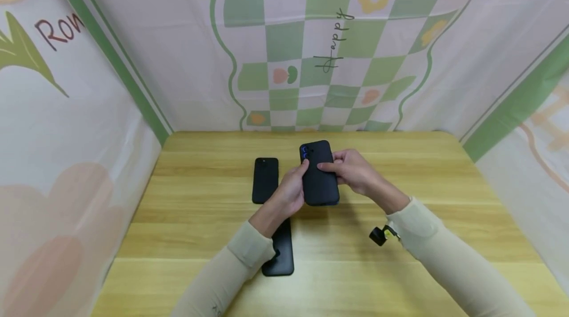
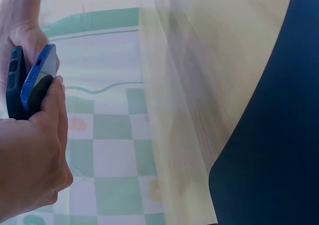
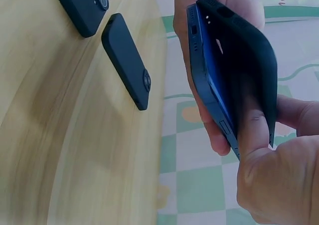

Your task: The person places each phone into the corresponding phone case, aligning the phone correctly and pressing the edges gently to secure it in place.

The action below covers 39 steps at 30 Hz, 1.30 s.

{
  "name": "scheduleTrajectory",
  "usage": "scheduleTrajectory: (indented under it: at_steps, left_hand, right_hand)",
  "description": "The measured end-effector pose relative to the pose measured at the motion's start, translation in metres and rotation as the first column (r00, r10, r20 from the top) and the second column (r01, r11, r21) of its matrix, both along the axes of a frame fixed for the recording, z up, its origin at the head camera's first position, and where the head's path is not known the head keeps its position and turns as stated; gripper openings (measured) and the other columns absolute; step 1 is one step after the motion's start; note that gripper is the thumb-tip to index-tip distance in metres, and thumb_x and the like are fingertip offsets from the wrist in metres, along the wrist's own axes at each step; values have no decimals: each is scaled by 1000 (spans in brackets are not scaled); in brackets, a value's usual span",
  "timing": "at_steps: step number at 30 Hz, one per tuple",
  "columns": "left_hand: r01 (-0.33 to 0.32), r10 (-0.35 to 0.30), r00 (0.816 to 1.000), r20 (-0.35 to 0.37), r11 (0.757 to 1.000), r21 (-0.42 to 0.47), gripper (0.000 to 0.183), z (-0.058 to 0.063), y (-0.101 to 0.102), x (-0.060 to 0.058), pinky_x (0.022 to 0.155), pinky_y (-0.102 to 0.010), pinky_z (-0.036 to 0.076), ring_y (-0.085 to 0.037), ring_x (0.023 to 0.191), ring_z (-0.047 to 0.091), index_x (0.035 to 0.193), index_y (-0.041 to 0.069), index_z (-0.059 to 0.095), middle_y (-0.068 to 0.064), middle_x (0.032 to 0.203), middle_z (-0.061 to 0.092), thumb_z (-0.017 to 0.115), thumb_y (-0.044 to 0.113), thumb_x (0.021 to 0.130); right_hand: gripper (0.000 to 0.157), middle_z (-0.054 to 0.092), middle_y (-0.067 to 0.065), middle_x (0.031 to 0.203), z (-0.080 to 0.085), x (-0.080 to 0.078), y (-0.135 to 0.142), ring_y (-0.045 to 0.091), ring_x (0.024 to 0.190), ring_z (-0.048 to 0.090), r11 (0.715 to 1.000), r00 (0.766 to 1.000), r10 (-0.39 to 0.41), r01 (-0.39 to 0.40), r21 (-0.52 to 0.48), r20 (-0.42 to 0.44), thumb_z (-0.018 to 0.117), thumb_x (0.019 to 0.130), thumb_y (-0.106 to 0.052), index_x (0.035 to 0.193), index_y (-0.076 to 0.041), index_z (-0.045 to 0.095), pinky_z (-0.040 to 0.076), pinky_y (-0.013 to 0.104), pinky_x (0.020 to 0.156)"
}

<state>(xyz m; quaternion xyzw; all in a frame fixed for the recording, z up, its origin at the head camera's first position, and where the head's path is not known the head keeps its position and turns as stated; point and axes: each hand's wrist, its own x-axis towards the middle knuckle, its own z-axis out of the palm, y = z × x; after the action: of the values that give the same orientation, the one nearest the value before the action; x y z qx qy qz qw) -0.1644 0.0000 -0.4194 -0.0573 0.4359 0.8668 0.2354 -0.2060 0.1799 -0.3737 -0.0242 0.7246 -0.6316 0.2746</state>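
Both my hands hold a blue-edged smartphone and its black phone case above the wooden table, case back facing up. My left hand grips one side, its thumb near the camera rings and its fingers under the phone. My right hand pinches the case wall, thumb on the back and fingers pushed between case and phone. In the right wrist view the case stands peeled away from the phone along that side, leaving a wedge-shaped gap. A smaller black phone lies left of my left hand.
Under my left forearm a larger black phone rests on the table, partly hidden by the sleeve. A small black wrist camera hangs at my right cuff. Printed cloth hangs behind the table's far edge and at both sides.
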Motion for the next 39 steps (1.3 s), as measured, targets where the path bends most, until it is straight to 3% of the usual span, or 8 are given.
scheduleTrajectory:
  at_steps: [3, 7, 14, 17, 20, 24, 30, 39]
  left_hand:
    - [-11, 11, 1000, 7, 1000, -18, 58, 0, -1, -1, 130, -41, 23, -23, 160, 26, 166, 5, 25, -6, 171, 34, 38, 34, 117]
    - [-6, 6, 1000, -3, 1000, -25, 55, -1, -1, -1, 127, -43, 31, -25, 156, 35, 166, 7, 28, -9, 167, 41, 37, 32, 118]
    - [4, -5, 999, -36, 999, -49, 52, 1, -2, -1, 124, -48, 37, -26, 152, 41, 165, 13, 31, -8, 164, 45, 37, 32, 117]
    - [-2, 0, 999, -45, 998, -62, 50, 1, -2, -1, 123, -50, 38, -27, 149, 45, 164, 13, 34, -9, 160, 49, 37, 31, 117]
    - [-9, 4, 998, -58, 997, -72, 48, 1, -2, -1, 122, -49, 40, -27, 147, 47, 163, 12, 36, -10, 157, 52, 37, 29, 117]
    - [-8, 2, 998, -64, 996, -90, 47, 0, -3, 0, 121, -47, 41, -25, 145, 50, 161, 12, 39, -9, 154, 56, 39, 29, 117]
    - [29, -36, 998, -59, 992, -123, 46, -2, -3, 1, 117, -49, 45, -25, 139, 56, 158, 11, 44, -10, 147, 60, 42, 29, 116]
    - [71, -79, 995, -62, 990, -122, 46, -1, -1, 4, 116, -52, 47, -29, 141, 55, 159, 13, 43, -12, 149, 60, 44, 27, 116]
  right_hand:
    - [35, 80, 12, 100, 0, 0, 0, 18, 89, 79, 1000, 1000, 4, -4, 19, -5, 64, 104, -5, 128, 20, 56, 65, 34, 82]
    - [31, 80, 10, 94, 1, 0, 2, 17, 84, 79, 998, 1000, 5, -4, 57, -27, 67, 103, -7, 122, 17, 58, 65, 34, 78]
    - [28, 77, 5, 79, 10, -2, 6, 17, 69, 76, 976, 985, -15, 52, 212, -175, 75, 100, -17, 104, 8, 62, 66, 36, 70]
    - [31, 77, 7, 79, 13, -4, 8, 22, 71, 77, 946, 963, 22, 67, 318, -269, 78, 98, -24, 103, 6, 68, 66, 37, 68]
    - [32, 78, 12, 84, 15, -6, 10, 23, 71, 76, 902, 920, 70, 107, 419, -386, 79, 98, -30, 102, 1, 73, 65, 34, 63]
    - [33, 78, 20, 99, 15, -11, 10, 25, 80, 76, 872, 875, 98, 154, 465, -474, 78, 98, -33, 108, -1, 74, 64, 31, 62]
    - [47, 74, 21, 120, 15, -22, 7, 32, 104, 73, 904, 914, 111, 70, 422, -390, 72, 102, -40, 129, -1, 70, 65, 34, 74]
    - [41, 76, 10, 99, 16, -29, 5, 18, 79, 71, 924, 951, 116, 2, 382, -287, 73, 102, -38, 114, 2, 78, 65, 37, 75]
